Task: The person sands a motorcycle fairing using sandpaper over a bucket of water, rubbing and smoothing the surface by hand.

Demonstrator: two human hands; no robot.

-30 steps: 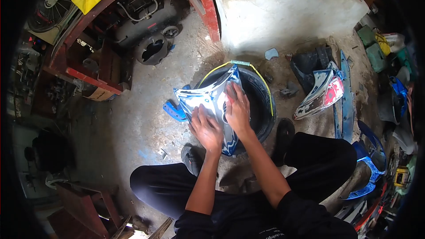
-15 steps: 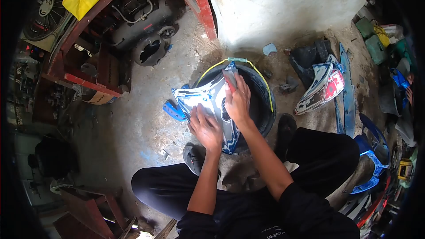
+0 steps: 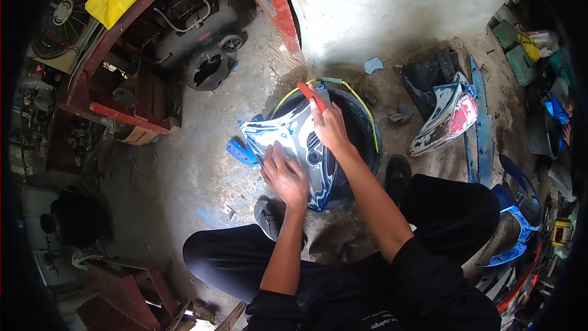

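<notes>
The concrete floor (image 3: 202, 175) spreads under everything, with a whitewashed block (image 3: 392, 21) at the far side. Near the middle stands a black bucket (image 3: 356, 132) with a yellow handle (image 3: 371, 116). The blue-and-silver panel (image 3: 299, 142) lies across its left part, one corner pointing far, another toward the person. A red-and-white fairing (image 3: 442, 121) sits well apart to the right; a smaller blue strip (image 3: 243, 153) is just left of the bucket.

The left hand (image 3: 286, 179) rests on the panel's left part, fingers slightly spread, gripping nothing. The right hand (image 3: 331, 127) has its fingers closed on a red pad (image 3: 312, 96) at the far corner; whether the pad presses there I cannot tell.

The step in hand looks like rubbing down the panel. Another stroke would call for the pad flat, the left hand steadying.
</notes>
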